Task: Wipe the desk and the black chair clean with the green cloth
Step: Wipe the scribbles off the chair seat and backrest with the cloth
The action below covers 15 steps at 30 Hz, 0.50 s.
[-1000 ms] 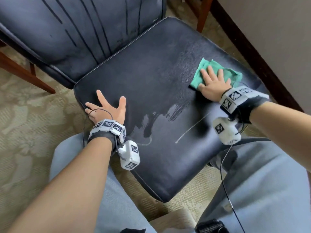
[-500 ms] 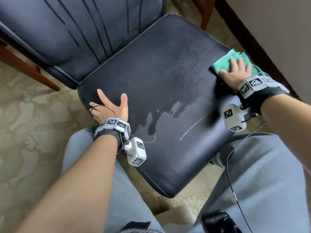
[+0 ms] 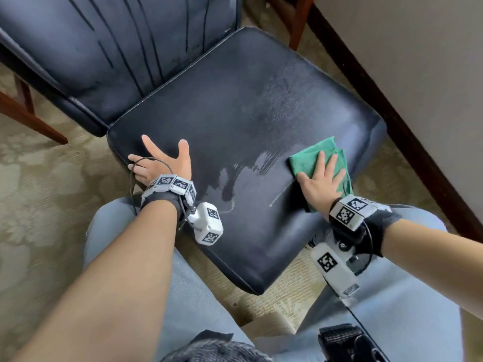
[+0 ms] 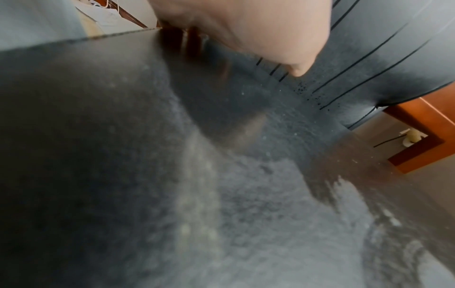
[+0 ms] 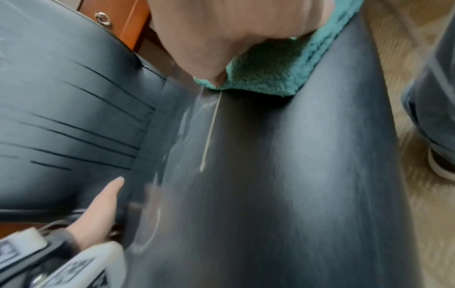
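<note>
green cloth (image 3: 308, 158): partly hidden under right hand (image 3: 320, 184) | black chair (image 3: 248, 126): backrest cut off by top edge

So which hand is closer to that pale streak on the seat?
Right. The right hand presses the green cloth at the pale streak's upper end; the left hand rests across the seat.

Both bare forearms reach forward from the near edge, each wrist wrapped in a dark band. The left hand (image 3: 163, 163) lies flat, palm down, fingers (image 3: 149, 145) spread and straight, thumb angled right. The right hand (image 3: 322, 182) also lies flat, palm down, fingers straight and close together, pointing far.
</note>
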### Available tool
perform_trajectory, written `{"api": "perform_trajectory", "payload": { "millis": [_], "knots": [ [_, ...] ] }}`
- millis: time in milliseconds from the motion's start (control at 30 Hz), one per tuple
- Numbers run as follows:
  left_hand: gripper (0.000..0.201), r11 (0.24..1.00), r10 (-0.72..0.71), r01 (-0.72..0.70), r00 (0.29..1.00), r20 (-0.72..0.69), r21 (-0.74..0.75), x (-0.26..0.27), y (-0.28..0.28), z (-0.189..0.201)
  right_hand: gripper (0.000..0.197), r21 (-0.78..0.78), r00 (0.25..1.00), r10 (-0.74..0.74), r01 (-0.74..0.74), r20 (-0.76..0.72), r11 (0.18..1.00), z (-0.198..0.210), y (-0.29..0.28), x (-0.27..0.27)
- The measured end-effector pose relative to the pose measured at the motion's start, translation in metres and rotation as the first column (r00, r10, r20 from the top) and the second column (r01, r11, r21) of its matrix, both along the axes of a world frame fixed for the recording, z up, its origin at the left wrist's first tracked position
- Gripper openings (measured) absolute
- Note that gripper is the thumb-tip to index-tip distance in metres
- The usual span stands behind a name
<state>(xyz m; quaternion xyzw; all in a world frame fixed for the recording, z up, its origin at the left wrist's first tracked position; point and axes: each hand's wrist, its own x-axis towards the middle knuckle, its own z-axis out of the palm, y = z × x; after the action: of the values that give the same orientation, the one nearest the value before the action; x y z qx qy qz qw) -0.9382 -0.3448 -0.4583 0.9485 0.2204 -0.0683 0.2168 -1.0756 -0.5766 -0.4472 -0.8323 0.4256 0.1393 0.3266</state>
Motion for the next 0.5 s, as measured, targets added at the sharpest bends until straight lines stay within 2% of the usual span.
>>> {"api": "perform_trajectory", "payload": {
  "millis": [233,400,500],
  "knots": [
    [0.082,0.999,0.031,-0.031,0.999,-0.007,-0.007,0.002,-0.006,0.0,0.073,-0.116,0.989,-0.129,0.136,0.065,0.984,0.001,-0.091,0.049],
    [0.082,1.0,0.03,-0.03,1.0,-0.003,0.003,-0.001,-0.009,-0.001,0.073,-0.086,0.996,0.0,0.008,0.09,0.996,0.006,-0.146,0.056],
    [0.083,0.999,0.042,-0.041,0.999,-0.019,0.02,-0.002,-0.012,-0.001,0.07,-0.083,0.989,0.021,-0.009,0.146,0.997,0.007,-0.162,0.054]
  ]
}}
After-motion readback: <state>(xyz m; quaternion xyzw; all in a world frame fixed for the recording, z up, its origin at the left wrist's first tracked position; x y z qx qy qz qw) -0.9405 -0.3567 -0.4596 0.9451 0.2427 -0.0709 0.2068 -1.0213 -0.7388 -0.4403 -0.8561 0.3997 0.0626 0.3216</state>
